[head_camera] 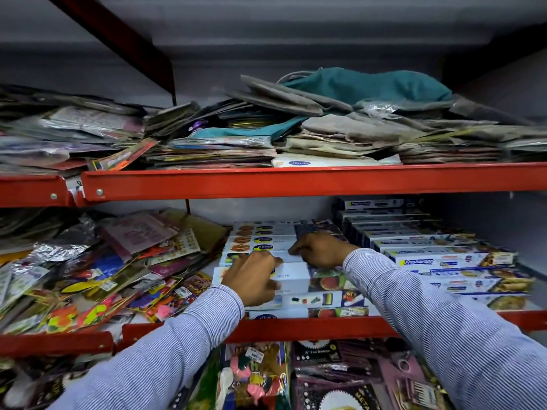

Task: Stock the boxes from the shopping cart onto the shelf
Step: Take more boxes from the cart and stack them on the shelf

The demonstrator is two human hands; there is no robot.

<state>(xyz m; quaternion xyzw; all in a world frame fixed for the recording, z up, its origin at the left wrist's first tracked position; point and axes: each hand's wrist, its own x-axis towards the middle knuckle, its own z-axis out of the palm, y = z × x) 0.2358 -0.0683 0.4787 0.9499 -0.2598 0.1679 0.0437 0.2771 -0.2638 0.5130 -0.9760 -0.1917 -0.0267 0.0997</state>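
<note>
Middle shelf (296,324), red painted steel lip. Item: long white cardboard cling-film boxes (291,279), glossy and printed, laid flat in a stepped stack at shelf centre, presumably for alignment with the blue-and-white wrap cartons (438,258) to the right. Left hand (251,275) lay on the near boxes, fingers curled down over one edge. Right hand (321,250) pressed a farther box, fingers bent; actual grip could not be told. Crinkled foil packets (88,270) were heaped to the left. Cart not in view.

We see both hands, left (251,276) and right (321,251), resting palms-down on white boxes (291,278) on the red shelf (310,325).
</note>
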